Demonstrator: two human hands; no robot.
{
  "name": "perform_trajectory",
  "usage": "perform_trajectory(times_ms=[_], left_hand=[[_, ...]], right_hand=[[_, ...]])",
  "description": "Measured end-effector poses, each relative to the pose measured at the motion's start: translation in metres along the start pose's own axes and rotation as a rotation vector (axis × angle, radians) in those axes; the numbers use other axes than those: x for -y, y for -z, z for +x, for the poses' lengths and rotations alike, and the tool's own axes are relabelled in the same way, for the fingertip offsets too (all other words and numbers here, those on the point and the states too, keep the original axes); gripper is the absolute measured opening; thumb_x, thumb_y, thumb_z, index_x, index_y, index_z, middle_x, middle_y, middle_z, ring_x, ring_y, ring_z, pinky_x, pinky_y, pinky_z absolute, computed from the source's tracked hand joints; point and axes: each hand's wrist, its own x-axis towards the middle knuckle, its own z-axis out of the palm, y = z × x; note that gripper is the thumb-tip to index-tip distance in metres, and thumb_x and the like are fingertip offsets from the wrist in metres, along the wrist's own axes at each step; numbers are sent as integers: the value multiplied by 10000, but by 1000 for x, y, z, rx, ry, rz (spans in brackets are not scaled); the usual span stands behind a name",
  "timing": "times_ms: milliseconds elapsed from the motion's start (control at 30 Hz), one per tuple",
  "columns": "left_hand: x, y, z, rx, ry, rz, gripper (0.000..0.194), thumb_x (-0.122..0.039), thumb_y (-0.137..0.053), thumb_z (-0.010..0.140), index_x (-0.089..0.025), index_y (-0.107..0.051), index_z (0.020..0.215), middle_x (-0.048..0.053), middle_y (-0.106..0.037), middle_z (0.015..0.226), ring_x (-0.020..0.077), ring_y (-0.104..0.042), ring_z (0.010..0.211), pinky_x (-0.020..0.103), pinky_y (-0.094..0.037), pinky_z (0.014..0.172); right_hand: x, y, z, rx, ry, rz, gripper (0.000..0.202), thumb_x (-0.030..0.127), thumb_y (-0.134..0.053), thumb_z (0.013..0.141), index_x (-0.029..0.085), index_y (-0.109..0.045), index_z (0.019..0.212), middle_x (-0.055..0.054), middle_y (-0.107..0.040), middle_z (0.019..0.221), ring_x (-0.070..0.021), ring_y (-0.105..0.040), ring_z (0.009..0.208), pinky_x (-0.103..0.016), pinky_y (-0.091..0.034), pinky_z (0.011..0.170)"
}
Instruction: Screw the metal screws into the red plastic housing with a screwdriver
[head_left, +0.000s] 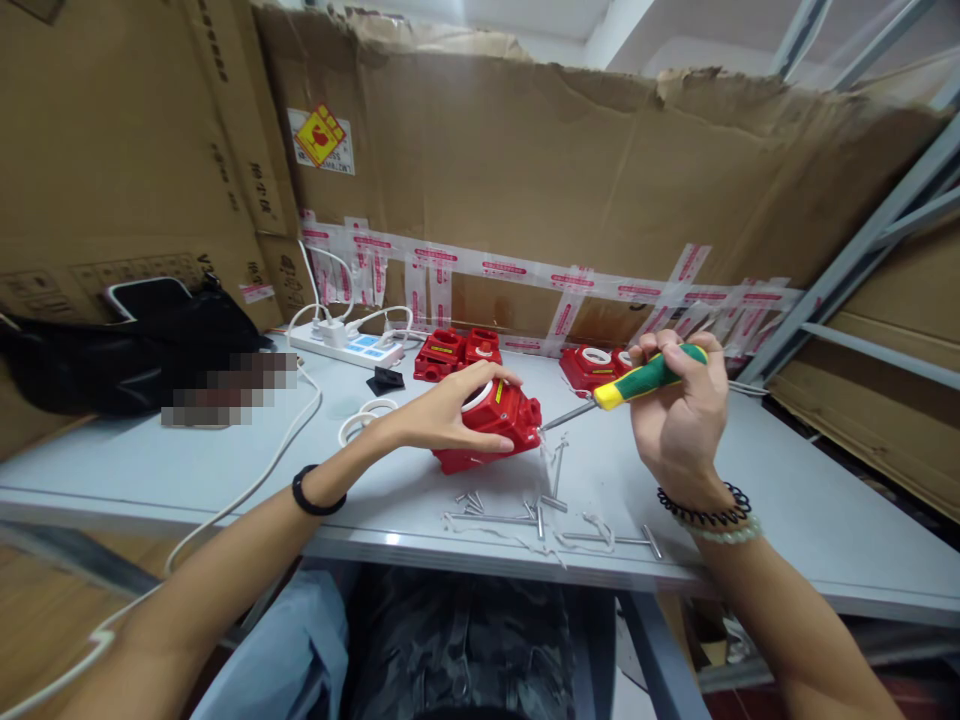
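Note:
My left hand (469, 405) grips a red housing (491, 455) with a white ring on its upper face, tilted on the table. In my right hand (686, 400) is a screwdriver (649, 378) with a green and yellow handle. Its shaft slants down to the left, and the tip meets the right corner of the housing, where a screw may sit; that spot is too small to make out. Just in front of the housing lie several small screws (471, 502) and metal T-shaped rods (495, 517) with white strings.
More red housings (441, 355) stand at the back, others (589, 368) at back right. White rings (360, 422) and a black piece (385, 380) lie left of my hand. A power strip (360, 343) with cables and a black bag (142, 340) sit further left. Cardboard (480, 170) walls the back.

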Motion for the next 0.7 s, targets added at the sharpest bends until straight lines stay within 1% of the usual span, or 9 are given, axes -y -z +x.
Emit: perform_trajectory(times_ms=[133,200,267,367,467,533,567,633,700], left_hand=[[0,0,0,6,-17,7,608,-455,-718,712,-260,-460,1227,60,-514,1289,253,-486,1208,401,-376,1031],[-1,0,-1,1,-25,7,601,-445,-719,717,-260,-460,1227,50,-516,1282,242,-489,1201,386,-376,1029],[-1,0,-1,-5,-37,4,592,-434,-722,718,-260,-468,1224,41,-521,1270,237,-492,1190,379,-377,1025],[-1,1,-1,-17,-52,0,580,-428,-730,710,-263,-487,1211,43,-531,1245,246,-496,1173,398,-375,1022],[-1,3,-1,-20,-38,-2,567,-434,-731,708,-267,-499,1197,53,-534,1224,255,-501,1151,420,-388,1008],[-1,5,-1,-32,-25,-3,557,-436,-728,712,-268,-499,1191,51,-534,1211,250,-511,1132,418,-401,995],[0,6,-2,-43,-23,-3,555,-436,-727,714,-268,-498,1190,49,-534,1205,246,-515,1124,412,-404,993],[1,8,-3,-70,-26,4,553,-440,-726,716,-264,-495,1187,44,-533,1195,236,-521,1114,398,-406,992],[2,8,-4,-81,-30,22,549,-447,-723,719,-257,-496,1182,43,-534,1188,230,-518,1113,387,-401,993]], right_hand=[[-1,-1,0,-15,-5,12,276,193,-627,704,265,-405,850,48,-453,794,-106,-574,818,-307,-504,826],[-2,-2,-2,-8,29,14,278,182,-629,712,264,-410,861,50,-457,800,-98,-578,818,-292,-499,828],[-3,-4,-4,11,108,-33,268,191,-623,744,269,-406,881,53,-466,799,-98,-589,818,-292,-498,827],[-5,-5,-8,50,247,-209,214,271,-582,817,280,-387,905,49,-514,803,-120,-620,757,-325,-516,773],[-7,4,-6,87,327,-407,149,353,-535,856,271,-431,924,29,-574,750,-153,-633,679,-349,-527,690],[-8,14,0,132,379,-527,162,377,-546,837,258,-499,936,18,-588,682,-175,-637,678,-356,-528,679],[-8,20,4,176,394,-586,200,372,-580,804,253,-530,956,11,-603,688,-183,-640,688,-355,-528,671],[-5,29,13,269,367,-681,260,342,-649,740,244,-582,971,-10,-634,772,-177,-642,685,-324,-527,617],[-2,33,18,323,304,-716,214,323,-668,733,235,-616,921,-12,-638,785,-152,-626,633,-277,-512,522]])
